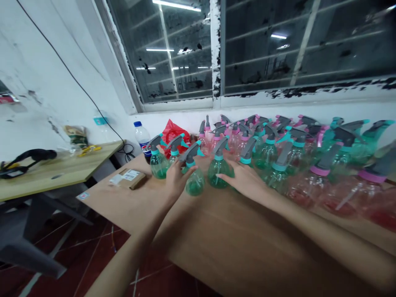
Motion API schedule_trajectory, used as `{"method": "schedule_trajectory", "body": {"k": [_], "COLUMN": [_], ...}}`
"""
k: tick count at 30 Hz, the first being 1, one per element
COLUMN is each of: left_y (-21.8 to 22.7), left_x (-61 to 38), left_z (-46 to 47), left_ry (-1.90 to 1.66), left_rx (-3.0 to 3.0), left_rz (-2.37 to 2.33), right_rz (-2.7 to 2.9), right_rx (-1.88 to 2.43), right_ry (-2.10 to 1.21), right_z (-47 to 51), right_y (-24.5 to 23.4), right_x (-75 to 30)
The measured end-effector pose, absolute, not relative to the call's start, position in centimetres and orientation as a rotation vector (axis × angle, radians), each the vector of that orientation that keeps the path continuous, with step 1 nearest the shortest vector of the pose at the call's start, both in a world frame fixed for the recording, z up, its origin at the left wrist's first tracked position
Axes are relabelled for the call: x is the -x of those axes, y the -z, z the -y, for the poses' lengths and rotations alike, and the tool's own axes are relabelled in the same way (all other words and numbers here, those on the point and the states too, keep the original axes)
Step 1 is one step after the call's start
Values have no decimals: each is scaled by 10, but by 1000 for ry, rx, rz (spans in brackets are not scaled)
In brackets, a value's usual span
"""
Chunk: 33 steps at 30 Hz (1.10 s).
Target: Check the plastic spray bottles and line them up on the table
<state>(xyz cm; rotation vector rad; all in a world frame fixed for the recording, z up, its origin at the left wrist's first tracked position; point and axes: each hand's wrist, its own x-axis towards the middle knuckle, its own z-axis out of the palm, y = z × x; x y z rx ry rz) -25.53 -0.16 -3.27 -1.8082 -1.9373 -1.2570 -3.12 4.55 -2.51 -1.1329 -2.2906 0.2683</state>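
My left hand (175, 179) is closed on the upper part of a green spray bottle (195, 185) with a grey trigger head and teal collar. Beside it, my right hand (247, 179) grips another green spray bottle (216, 171), its thumb across the front and its fingers partly hidden behind. Both bottles are upright at the table's middle. Left of them stand two more green spray bottles, one nearest the left edge (159, 165) and one partly behind my left hand (174, 154). Behind my right hand is a spray bottle (246, 159), mostly covered.
Rows of green and pink spray bottles (318, 177) fill the right of the brown table (216, 231). A cola bottle (142, 140), a red plastic bag (171, 131) and a small cardboard package (131, 178) are at the left. Another table (62, 177) holds black headphones (32, 156).
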Motion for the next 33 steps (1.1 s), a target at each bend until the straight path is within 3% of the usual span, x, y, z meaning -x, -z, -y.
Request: {"method": "schedule_trajectory", "body": {"k": [18, 33], "left_y": [42, 30], "left_x": [262, 254], "left_z": [-51, -27], "left_ry": [1145, 1342], "left_rx": [1917, 1877], "left_rz": [1944, 1855], "right_rz": [2196, 2257], "right_rx": [1326, 1315], "right_ry": [-322, -192], "right_z": [-62, -62], "right_y": [25, 21], "right_x": [63, 65]}}
